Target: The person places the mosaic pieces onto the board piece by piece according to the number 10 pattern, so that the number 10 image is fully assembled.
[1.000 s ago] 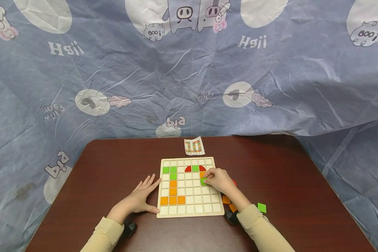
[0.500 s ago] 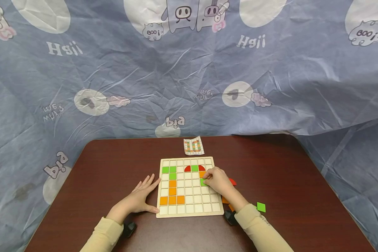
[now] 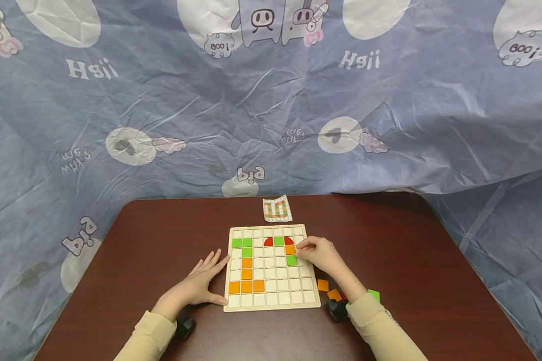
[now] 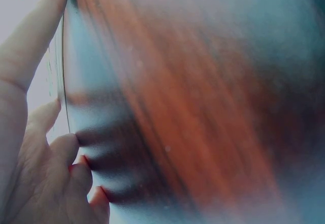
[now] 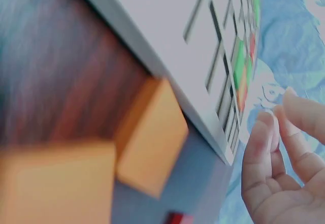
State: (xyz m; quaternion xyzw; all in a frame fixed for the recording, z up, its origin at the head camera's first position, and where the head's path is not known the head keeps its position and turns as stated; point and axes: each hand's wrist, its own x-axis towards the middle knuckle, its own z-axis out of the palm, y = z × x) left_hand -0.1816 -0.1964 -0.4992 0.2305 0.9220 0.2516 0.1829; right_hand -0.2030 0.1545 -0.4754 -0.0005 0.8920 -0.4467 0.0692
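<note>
Two orange tiles lie on the worktop beside the board's lower right corner, probably for easy reach. Your left hand, spread, touches the board's left edge, seemingly to steady it. Your right hand, loosely curved and holding nothing, is just beside the seated green tile. Beyond lies the pattern card, likely placed for viewing.

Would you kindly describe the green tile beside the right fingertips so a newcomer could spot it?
On the dark table, find the pale gridded board and the right hand at its edge. Beside its fingertips lies the green tile, the board's only green directly below an orange tile.
</note>
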